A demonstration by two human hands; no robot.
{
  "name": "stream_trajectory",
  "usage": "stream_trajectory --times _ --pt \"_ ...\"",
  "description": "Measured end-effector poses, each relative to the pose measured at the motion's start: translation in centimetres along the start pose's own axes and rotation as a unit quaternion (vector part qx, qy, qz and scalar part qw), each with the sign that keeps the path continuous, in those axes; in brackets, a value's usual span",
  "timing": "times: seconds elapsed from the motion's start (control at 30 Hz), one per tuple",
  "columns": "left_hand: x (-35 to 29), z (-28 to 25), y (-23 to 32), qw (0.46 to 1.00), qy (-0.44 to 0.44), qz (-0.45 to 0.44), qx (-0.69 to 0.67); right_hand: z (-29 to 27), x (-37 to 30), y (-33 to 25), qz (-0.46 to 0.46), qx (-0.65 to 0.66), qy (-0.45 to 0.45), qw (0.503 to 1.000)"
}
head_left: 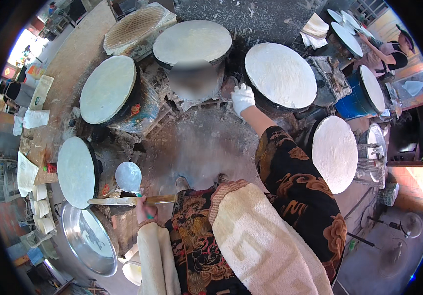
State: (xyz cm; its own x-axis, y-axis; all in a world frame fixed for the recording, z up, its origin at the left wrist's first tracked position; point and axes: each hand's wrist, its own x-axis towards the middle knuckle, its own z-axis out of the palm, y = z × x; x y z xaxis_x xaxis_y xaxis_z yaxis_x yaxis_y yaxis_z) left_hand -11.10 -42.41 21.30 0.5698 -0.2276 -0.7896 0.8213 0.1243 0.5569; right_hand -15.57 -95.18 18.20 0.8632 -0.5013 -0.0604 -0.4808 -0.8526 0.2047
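Observation:
My left hand (146, 211), low and left of the middle, is closed round a ladle with a pale round bowl (128, 176) and a long flat wooden stick (115, 201). The stick's left end lies at the lower rim of a round griddle (76, 172) covered in a white layer. My right arm reaches forward; its hand (243, 99), in a white glove, is closed beside the near left rim of another white-coated griddle (281, 75). Whatever those fingers hold is hidden. A towel (265, 236) hangs over my right side.
More white-coated griddles (108, 89) (192, 42) (335, 154) stand in an arc round me. A large metal basin (76, 246) sits at lower left, near a woven round tray (135, 27) further back. A co-worker (386, 54) stands at far right by other griddles.

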Motion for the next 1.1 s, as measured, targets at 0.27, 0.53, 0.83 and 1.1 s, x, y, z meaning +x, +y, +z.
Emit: stream_trajectory --times 0.27,0.53,0.83,1.1 --pt "-1.1 4.8 2.4 0.997 0.027 0.049 0.043 -2.7 -6.6 4.9 0.283 0.102 0.015 0.954" --pt "0.1 6.0 2.9 0.996 -0.049 0.039 0.058 -1.4 -8.6 10.3 0.234 0.053 0.011 0.971" --pt "-0.9 7.1 2.3 0.997 -0.038 0.066 0.014 -2.4 -8.3 6.2 0.191 0.073 0.121 0.971" --pt "-4.1 7.9 4.7 0.995 -0.044 0.082 -0.035 2.1 -4.7 -5.3 -0.009 0.244 0.107 0.964"
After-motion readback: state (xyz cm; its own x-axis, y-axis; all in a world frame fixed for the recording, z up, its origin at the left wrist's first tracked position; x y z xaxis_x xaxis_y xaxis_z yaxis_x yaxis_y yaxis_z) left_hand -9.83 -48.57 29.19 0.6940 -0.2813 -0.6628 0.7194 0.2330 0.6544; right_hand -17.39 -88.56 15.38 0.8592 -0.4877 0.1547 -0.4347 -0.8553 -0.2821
